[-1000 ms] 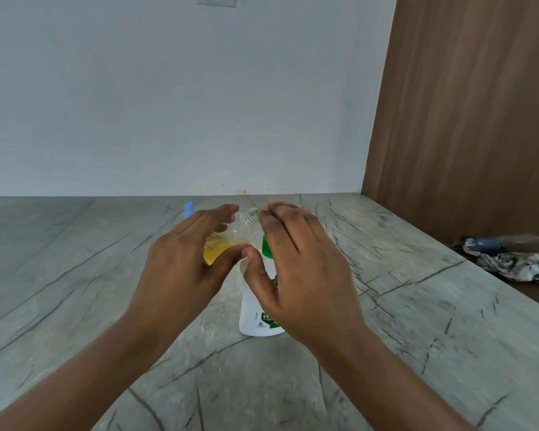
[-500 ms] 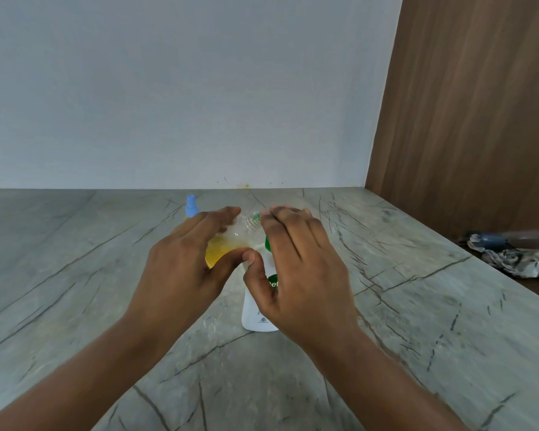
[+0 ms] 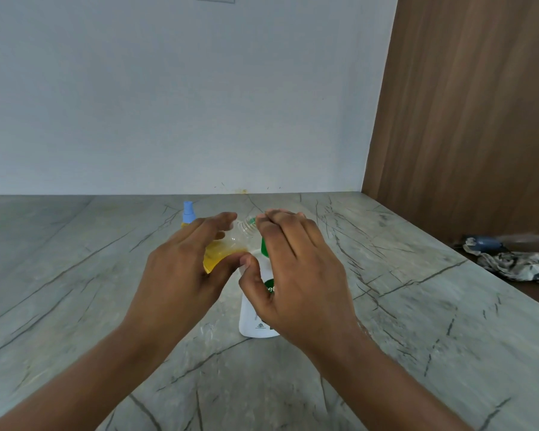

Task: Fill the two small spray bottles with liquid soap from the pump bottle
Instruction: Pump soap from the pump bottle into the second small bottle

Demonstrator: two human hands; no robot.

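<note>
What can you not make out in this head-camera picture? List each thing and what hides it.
All in the head view:
1. The pump bottle: top covered by the right hand; pressing or gripping unclear.
2. The clear spray bottle: base hidden in the left hand.
3. The blue-capped spray bottle: body behind the left hand.
4. The crumpled cloth: blurred, cut by the right edge.
</note>
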